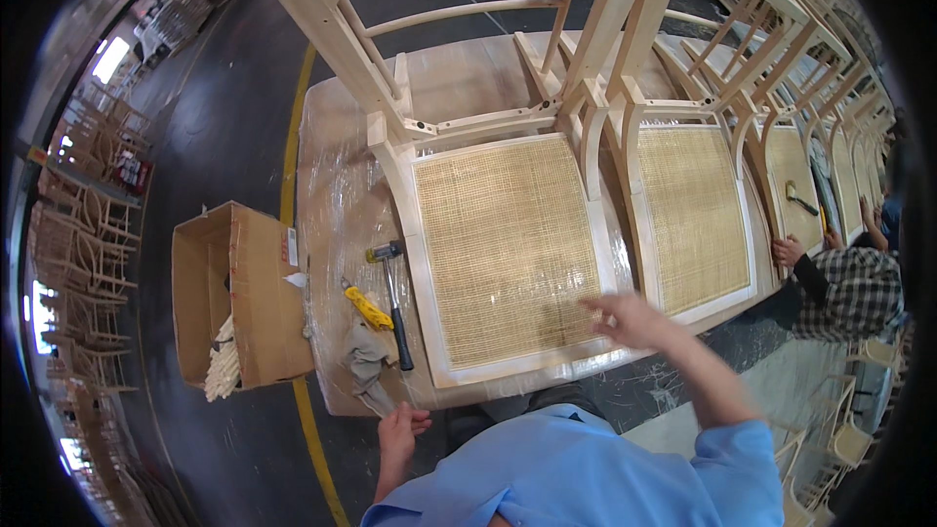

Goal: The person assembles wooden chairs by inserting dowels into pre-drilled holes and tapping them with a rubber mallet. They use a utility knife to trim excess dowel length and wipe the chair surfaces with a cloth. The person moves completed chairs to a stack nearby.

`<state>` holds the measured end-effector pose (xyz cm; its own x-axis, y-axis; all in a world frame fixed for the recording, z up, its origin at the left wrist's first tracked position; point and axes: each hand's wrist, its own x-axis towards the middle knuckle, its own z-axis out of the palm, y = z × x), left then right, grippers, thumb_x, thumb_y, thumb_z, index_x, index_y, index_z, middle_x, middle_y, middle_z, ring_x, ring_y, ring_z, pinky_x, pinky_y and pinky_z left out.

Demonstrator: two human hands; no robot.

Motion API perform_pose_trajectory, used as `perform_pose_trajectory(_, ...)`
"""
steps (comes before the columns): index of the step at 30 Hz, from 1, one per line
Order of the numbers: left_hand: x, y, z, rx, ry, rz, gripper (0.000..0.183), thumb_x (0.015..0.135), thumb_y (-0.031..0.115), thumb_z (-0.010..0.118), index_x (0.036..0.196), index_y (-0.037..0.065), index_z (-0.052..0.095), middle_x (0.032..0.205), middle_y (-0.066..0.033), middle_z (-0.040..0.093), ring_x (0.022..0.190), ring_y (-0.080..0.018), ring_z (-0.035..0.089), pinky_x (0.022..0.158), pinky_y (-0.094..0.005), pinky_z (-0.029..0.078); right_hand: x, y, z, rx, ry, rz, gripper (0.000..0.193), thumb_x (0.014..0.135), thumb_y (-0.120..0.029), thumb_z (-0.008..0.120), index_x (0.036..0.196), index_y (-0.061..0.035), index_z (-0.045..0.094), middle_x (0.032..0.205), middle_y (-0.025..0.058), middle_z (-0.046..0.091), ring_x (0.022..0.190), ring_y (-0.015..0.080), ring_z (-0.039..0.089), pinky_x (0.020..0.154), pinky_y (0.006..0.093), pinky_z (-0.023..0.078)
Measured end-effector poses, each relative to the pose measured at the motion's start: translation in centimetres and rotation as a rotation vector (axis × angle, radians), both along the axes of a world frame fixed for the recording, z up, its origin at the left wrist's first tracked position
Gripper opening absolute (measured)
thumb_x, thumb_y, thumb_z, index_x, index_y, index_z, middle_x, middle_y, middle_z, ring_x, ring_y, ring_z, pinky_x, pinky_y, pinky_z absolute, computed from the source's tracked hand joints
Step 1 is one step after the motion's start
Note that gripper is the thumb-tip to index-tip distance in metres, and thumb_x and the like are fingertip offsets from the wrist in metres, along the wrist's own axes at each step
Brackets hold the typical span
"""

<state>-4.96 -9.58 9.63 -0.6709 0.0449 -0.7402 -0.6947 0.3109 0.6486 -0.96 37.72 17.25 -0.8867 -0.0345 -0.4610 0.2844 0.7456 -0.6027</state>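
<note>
Pale wooden chair with cane seat (508,244)
It lies tipped on the plastic-wrapped table (332,166), woven seat facing up.

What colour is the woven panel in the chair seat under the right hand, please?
The woven seat panel is a pale straw yellow with a fine grid weave, seen in the head view.

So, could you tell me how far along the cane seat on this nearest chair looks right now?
Done: the woven cane panel lies flat inside the pale wooden seat frame, covering the whole opening. In hand: the right hand rests at the panel's near right corner; the left hand is off the chair, by the table edge. The black-handled hammer and yellow-handled tool lie unused. Whether edges still need fixing, I cannot tell.
</note>
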Motion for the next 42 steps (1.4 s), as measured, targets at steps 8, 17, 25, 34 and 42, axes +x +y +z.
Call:
perform_pose_trajectory(8, 9.1, 7.9, 0.2, 0.152, -0.241, 0.187, 0.038, 0.110, 0.032, 0.053, 0.134, 0.004, 0.061, 0.113, -0.0094, 0.070, 0.093, -0.0197, 0.070, 0.083, -0.0329, 0.058, -25.7, 5.2, 25.2, 0.337, 1.344, 0.304, 0.063, 0.080, -0.010, 0.084, 0.140, -0.0102, 0.062, 0.136, 0.0155, 0.065, 0.117, 0.0326, 0.067, 0.101, 0.0396, 0.052)
perform_pose_trajectory(17, 15.4, 9.1, -5.5, 0.214, -0.063, 0.444, 0.049, 0.102, 0.038, 0.061, 0.141, 0.009, 0.056, 0.099, -0.0053, 0.067, 0.073, -0.0154, 0.064, 0.058, -0.0332, 0.051, -28.0, -13.8, 6.0, 0.181, 0.847, 0.690, 0.076, 0.080, -0.014, 0.084, 0.148, -0.0079, 0.051, 0.136, 0.0167, 0.060, 0.122, 0.0365, 0.059, 0.107, 0.0444, 0.047)
perform_pose_trajectory(25, 14.4, 12.3, -6.6, 0.540, -0.197, 0.649, 0.079, 0.099, 0.050, 0.062, 0.160, 0.008, 0.033, 0.118, -0.0110, 0.065, 0.087, -0.0167, 0.059, 0.070, -0.0373, 0.048, -13.6, -24.1, -6.0, 0.013, 0.466, 0.980, 0.066, 0.083, -0.017, 0.081, 0.143, -0.0074, 0.052, 0.130, 0.0148, 0.059, 0.116, 0.0332, 0.056, 0.102, 0.0426, 0.046)
perform_pose_trajectory(34, 17.2, 13.7, -5.7, 0.743, -0.102, 0.700, 0.078, 0.099, 0.058, 0.060, 0.156, 0.009, 0.039, 0.132, -0.0117, 0.060, 0.107, -0.0201, 0.058, 0.086, -0.0407, 0.048, -8.0, -29.3, -6.2, -0.103, 0.374, 0.989, 0.056, 0.088, -0.020, 0.077, 0.138, -0.0068, 0.053, 0.123, 0.0126, 0.058, 0.109, 0.0295, 0.054, 0.097, 0.0405, 0.044)
perform_pose_trajectory(42, 28.8, 10.9, -5.3, 0.968, 0.106, 0.952, 0.079, 0.098, 0.066, 0.057, 0.152, 0.010, 0.044, 0.145, -0.0124, 0.056, 0.125, -0.0232, 0.058, 0.101, -0.0437, 0.049, -1.9, -32.5, -1.9, -0.265, 0.411, 0.806, 0.048, 0.092, -0.022, 0.074, 0.133, -0.0063, 0.055, 0.116, 0.0107, 0.057, 0.103, 0.0262, 0.052, 0.093, 0.0387, 0.043)
